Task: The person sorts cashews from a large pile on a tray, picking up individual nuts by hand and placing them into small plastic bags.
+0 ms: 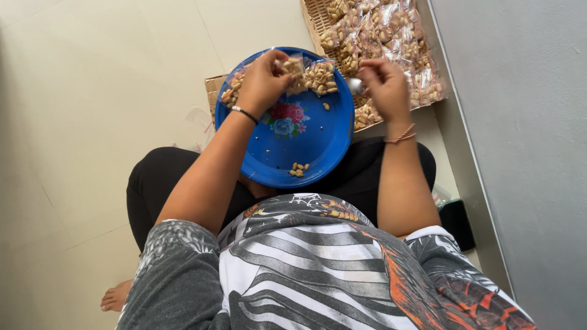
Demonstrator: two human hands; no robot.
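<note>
A round blue plastic tray (318, 150) with a painted flower holds loose peanuts (320, 78) on a seated person's lap, with a woven basket (313, 15) of packed clear peanut bags (391, 36) beyond it. The left hand (264, 79) pinches a small clear bag (295, 66) above the tray's far edge; the right hand (385, 82), fingers curled, grips a metal spoon (354, 84).

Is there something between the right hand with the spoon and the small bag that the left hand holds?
Nothing visible. The right hand holds a metal spoon just beside the small clear bag in the left hand, above the blue tray; only loose peanuts lie below.
</note>
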